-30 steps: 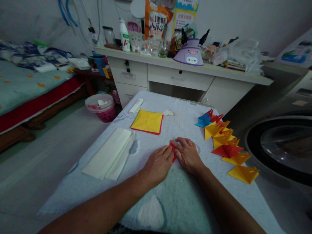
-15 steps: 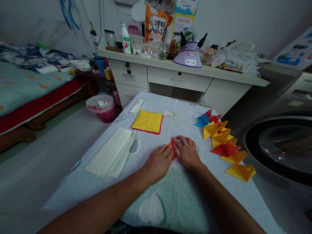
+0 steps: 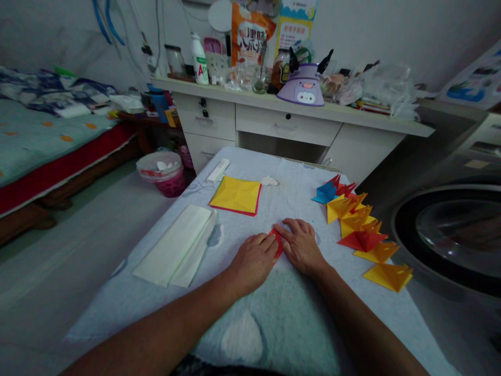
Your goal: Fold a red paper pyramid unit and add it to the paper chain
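Between my two hands lies a small folded piece of red origami paper, flat on the cloth-covered table. My left hand presses on its left side, fingers together and partly covering it. From the other side my right hand pins the paper's upper edge with its fingertips. Much of the paper is hidden under the fingers. Beyond my hands rests a stack of square paper, yellow on top with red edges below. Along the right stands a row of folded paper cranes, among them a red crane and a blue one.
A folded pale cloth or paper sheet lies left of my hands. A white narrow box sits at the table's far left corner. Behind is a cluttered white desk; a washing machine stands right, a pink bin left.
My right fingertips have shifted slightly left and down along the red paper. My left hand stays nearly where it was. The camera view has moved a little.
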`<action>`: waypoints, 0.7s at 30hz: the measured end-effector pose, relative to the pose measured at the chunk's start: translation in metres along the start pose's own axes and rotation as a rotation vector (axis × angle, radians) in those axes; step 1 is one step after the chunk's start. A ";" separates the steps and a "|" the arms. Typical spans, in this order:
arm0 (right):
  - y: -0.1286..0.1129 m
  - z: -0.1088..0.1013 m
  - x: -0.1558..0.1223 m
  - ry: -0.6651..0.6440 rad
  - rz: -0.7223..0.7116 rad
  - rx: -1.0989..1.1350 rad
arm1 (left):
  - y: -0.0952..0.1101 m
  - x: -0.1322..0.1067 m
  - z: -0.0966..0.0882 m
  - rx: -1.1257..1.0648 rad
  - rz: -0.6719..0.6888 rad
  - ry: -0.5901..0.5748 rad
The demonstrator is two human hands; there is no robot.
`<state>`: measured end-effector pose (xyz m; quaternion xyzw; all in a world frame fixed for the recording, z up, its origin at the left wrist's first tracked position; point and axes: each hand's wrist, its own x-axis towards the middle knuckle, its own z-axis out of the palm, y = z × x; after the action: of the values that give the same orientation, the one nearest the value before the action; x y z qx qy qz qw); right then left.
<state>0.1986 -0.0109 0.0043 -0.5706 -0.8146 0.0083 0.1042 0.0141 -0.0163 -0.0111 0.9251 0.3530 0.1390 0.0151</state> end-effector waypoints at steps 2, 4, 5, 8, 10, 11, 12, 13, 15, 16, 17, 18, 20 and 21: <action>-0.001 -0.001 0.002 -0.001 0.039 -0.038 | 0.000 0.000 -0.001 0.000 0.001 -0.004; -0.002 -0.001 0.003 0.002 0.081 -0.076 | 0.001 0.001 -0.002 -0.003 -0.007 -0.005; -0.001 0.000 0.003 0.005 0.098 -0.087 | 0.001 0.001 -0.002 -0.006 -0.011 -0.005; 0.003 0.004 0.003 0.022 0.126 -0.069 | 0.000 0.001 -0.004 -0.019 -0.012 0.000; 0.009 0.007 0.002 0.056 0.133 -0.009 | -0.002 0.001 -0.005 -0.042 0.001 0.008; 0.012 0.009 0.002 0.085 0.137 0.034 | -0.003 0.001 -0.007 -0.064 0.006 0.013; 0.015 0.010 0.001 0.122 0.139 0.082 | -0.004 0.000 -0.008 -0.093 0.009 0.019; 0.018 0.011 0.000 0.159 0.143 0.133 | -0.005 0.000 -0.010 -0.131 0.004 0.029; 0.022 0.011 -0.001 0.200 0.153 0.220 | -0.007 0.000 -0.012 -0.218 -0.037 0.070; 0.023 0.010 -0.001 0.204 0.165 0.249 | -0.008 0.000 -0.013 -0.262 -0.074 0.099; 0.022 0.009 -0.001 0.200 0.179 0.268 | -0.009 0.000 -0.013 -0.304 -0.116 0.130; 0.021 0.007 -0.001 0.192 0.196 0.276 | -0.010 0.000 -0.013 -0.344 -0.158 0.158; 0.017 0.000 -0.001 0.168 0.227 0.265 | -0.013 0.000 -0.012 -0.410 -0.226 0.197; 0.014 -0.005 0.000 0.150 0.235 0.250 | -0.014 0.000 -0.011 -0.433 -0.251 0.207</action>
<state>0.2127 -0.0066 0.0073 -0.6436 -0.7248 0.0791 0.2328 0.0017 -0.0065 -0.0019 0.8303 0.4264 0.3022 0.1933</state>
